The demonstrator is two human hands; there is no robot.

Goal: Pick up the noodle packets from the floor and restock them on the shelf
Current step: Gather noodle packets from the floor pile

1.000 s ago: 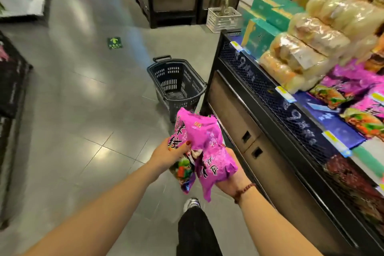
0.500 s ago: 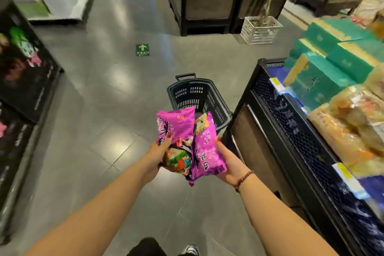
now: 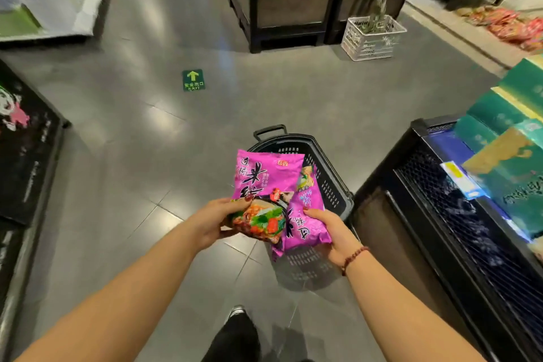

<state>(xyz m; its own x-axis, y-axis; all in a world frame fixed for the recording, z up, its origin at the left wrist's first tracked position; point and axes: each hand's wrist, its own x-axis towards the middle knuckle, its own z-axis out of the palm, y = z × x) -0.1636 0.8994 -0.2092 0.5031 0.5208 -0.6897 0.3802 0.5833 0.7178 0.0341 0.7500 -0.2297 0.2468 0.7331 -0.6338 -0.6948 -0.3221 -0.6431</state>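
The left hand [image 3: 213,222] is gripping 1 pink noodle packet [image 3: 264,179] at its lower end, fingers [image 3: 235,202] clenched on it, directly above the dark basket [image 3: 329,185]. The right hand [image 3: 333,233] is grasping the other pink packet [image 3: 305,220] from beneath, also above the basket, the 2 overlapping. The shelf [image 3: 435,214] is standing just right of the basket. A green arrow sticker [image 3: 193,80] is lying on the floor [image 3: 141,156] well beyond the basket.

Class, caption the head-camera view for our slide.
Left hand and right hand hold pink noodle packets over a black basket.
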